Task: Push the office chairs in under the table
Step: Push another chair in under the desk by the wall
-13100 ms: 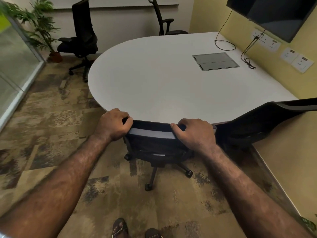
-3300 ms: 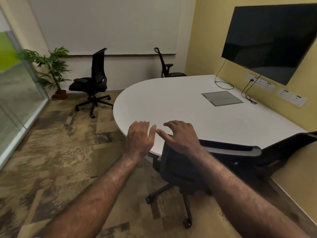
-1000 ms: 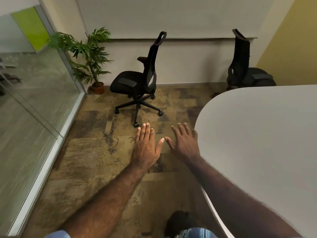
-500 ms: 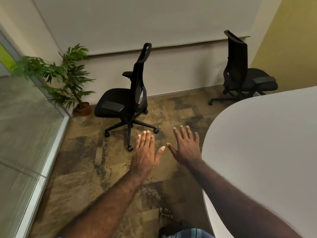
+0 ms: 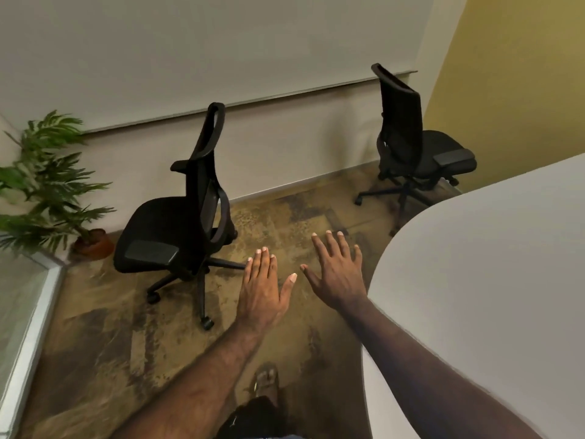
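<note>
Both hands are flat and hold nothing — the left hand [image 5: 262, 293] is nearer the near chair [image 5: 177, 217], ahead and left, well apart from the desk [image 5: 474, 280] — its back faces right.

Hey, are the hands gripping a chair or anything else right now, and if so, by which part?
Nothing is held. The left hand and right hand are both open and flat in the air, apart from the nearer chair and the table.
</note>
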### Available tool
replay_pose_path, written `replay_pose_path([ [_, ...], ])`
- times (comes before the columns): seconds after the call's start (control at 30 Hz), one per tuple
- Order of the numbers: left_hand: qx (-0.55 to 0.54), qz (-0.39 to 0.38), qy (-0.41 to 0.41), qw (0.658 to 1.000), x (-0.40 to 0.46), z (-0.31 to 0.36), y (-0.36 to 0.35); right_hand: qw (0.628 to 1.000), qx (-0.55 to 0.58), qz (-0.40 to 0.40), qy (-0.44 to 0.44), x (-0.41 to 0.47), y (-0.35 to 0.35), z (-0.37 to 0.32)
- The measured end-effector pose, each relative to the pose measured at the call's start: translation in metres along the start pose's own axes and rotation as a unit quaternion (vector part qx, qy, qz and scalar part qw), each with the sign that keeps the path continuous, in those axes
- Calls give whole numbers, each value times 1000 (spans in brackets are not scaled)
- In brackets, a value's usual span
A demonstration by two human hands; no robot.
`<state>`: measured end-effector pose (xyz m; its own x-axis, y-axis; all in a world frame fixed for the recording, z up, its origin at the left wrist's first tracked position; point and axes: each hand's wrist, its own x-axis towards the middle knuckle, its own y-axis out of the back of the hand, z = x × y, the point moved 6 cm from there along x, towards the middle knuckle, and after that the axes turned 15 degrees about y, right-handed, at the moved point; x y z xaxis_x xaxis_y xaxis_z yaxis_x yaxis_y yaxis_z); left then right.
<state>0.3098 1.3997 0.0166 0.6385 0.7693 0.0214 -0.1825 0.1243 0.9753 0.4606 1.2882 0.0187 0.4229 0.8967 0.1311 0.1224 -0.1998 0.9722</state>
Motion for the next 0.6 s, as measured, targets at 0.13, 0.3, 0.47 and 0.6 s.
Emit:
replay_pose_path([
  [0.13, 5, -12, -22, 1000, 69, 17, -15, 1000, 2, -3, -22, 51, -11, 36],
  [0.3, 13, -25, -42, 999, 167, 33, -28, 998, 12, -15, -54, 127, -19, 80],
  [0.47, -1, -46, -58, 997, 262, 63, -38, 996, 19, -22, -85, 198, -16, 128],
  [0.6, 1, -45, -101, 994, 337, 101, -37, 995, 11, -7, -98, 247, -4, 170],
])
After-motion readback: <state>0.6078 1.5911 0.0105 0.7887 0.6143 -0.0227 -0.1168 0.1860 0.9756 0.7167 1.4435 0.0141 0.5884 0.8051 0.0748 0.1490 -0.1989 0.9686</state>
